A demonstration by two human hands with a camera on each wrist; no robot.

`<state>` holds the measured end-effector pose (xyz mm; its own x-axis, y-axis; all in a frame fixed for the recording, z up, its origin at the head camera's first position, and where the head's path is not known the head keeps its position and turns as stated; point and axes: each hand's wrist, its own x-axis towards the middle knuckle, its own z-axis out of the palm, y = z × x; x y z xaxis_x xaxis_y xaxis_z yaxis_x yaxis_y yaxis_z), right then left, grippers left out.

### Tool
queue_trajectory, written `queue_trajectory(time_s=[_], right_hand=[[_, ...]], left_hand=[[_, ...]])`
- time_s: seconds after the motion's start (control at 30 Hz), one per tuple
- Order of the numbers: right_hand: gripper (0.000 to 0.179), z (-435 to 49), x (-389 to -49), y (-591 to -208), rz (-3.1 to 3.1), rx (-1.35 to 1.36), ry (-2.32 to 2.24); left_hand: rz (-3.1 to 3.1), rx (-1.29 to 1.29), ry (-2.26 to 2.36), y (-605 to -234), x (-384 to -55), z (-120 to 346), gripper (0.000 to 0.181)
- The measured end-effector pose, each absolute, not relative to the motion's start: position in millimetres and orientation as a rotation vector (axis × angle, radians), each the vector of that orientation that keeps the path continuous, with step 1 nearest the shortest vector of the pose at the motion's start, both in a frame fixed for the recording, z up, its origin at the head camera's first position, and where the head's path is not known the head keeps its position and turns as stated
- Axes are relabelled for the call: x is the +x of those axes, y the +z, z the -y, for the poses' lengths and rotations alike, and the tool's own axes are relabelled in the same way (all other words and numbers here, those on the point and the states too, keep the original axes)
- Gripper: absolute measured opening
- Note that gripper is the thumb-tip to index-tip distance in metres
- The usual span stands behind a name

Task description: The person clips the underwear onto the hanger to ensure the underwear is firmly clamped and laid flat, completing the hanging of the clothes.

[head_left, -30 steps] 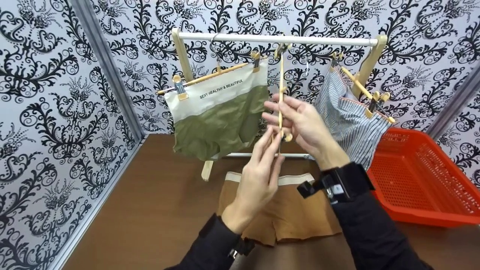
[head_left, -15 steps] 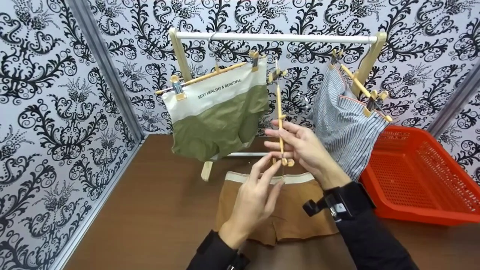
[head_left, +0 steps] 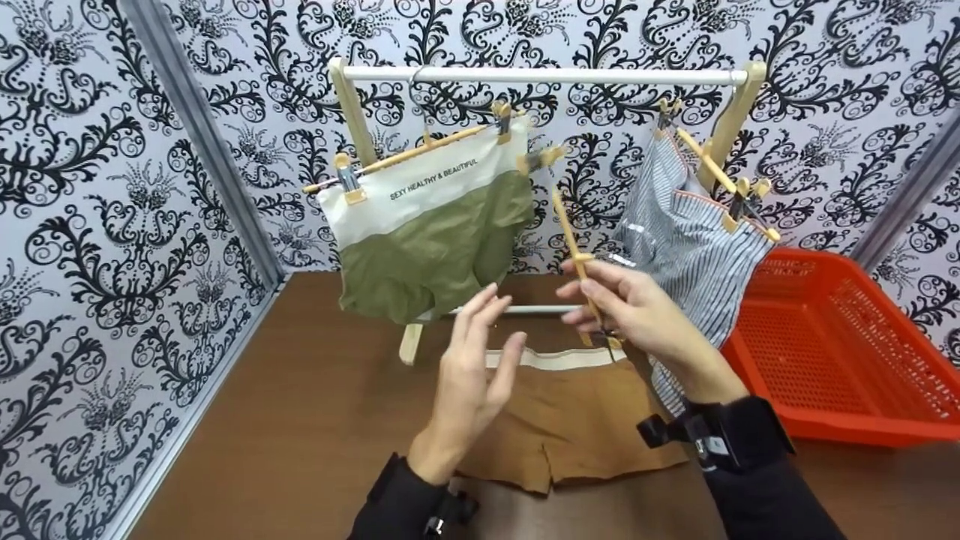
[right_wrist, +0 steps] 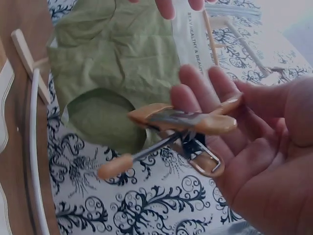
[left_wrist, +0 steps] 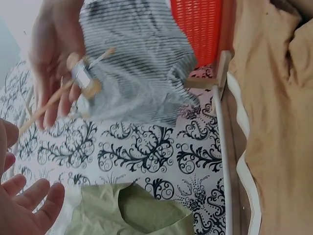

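My right hand (head_left: 649,315) pinches a wooden clip hanger (head_left: 567,223) by its bar, in the air in front of the rack. A near clip (right_wrist: 183,119) of that hanger sits beside the fingers in the right wrist view; the far clip (head_left: 540,159) is blurred. Apart from the hanger, my left hand (head_left: 466,379) is raised with its fingers spread and holds nothing. Brown shorts (head_left: 577,424) with a cream waistband lie flat on the table below both hands, partly covered by the left hand.
Behind the hands stands a rack with a white rail (head_left: 540,75). Green-and-white shorts (head_left: 435,240) hang from it on the left, a striped blue-white garment (head_left: 705,247) on the right. A red plastic basket (head_left: 847,431) stands at the right on the brown table (head_left: 285,420).
The hanger has come down away from the rail and tilted, carried rightward by my right hand. My left hand has let go of its lower end and moved left.
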<state>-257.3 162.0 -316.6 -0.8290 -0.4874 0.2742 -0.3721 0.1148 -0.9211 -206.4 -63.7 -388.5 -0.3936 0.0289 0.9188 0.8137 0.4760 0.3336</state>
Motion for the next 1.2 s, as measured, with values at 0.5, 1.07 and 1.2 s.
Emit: queue_trajectory(time_s=[0.5, 1.07, 1.2], right_hand=[[0.040, -176.4, -236.4, -364.3, -2.281, -0.782, -1.585], [0.030, -187.6, -225.5, -383.8, -2.221, -1.047, -1.313], [0.027, -188.4, -226.7, -384.7, -2.292, -1.026, -1.274]], left_hand=[[1.733, -0.430, -1.972, -394.6, -227.2, 75.0, 0.061], [1.753, -0.535, -2.188, -401.2, -237.5, 85.4, 0.034], [1.750, -0.557, -2.206, -399.5, -235.9, 85.5, 0.029]])
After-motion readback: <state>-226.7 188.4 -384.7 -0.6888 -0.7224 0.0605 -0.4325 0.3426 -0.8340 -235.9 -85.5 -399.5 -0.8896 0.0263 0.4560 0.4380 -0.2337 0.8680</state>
